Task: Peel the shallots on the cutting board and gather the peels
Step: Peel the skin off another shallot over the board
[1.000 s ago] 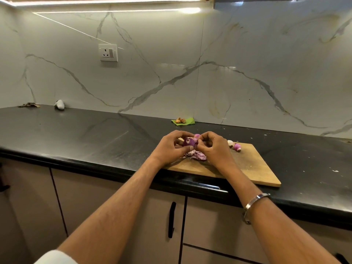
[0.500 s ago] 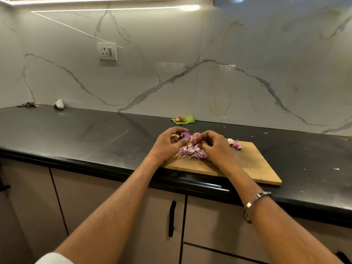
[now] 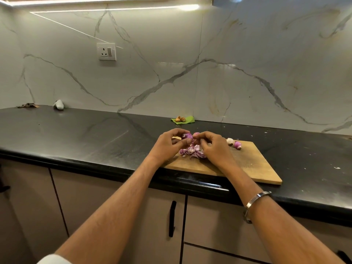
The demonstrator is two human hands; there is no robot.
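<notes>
Shallot [image 3: 187, 136], purple and partly peeled, sits in the curled fingers of the left hand [image 3: 167, 144], lifted a little above the far left part of the cutting board [image 3: 247, 164]; the thumb and fingertips of this hand pinch it from both sides. The right hand [image 3: 213, 147] is just beside it, fingers bent, and its fingertips pinch at the right end of the same shallot, where a second pink bulb [image 3: 196, 134] shows just behind; whether this hand holds that bulb or only a piece of skin, I cannot tell. Under both hands, on the board, lies a small heap of purple and white peels [image 3: 192, 151]. Near the far edge of the board, to the right of the hands, rest two more shallots [image 3: 234, 143], one pale and one purple, touching each other. The board lies on a black counter [image 3: 76, 134], at its front edge; behind the board, against the wall, a green leaf [image 3: 187, 120] carries some small brown pieces.
</notes>
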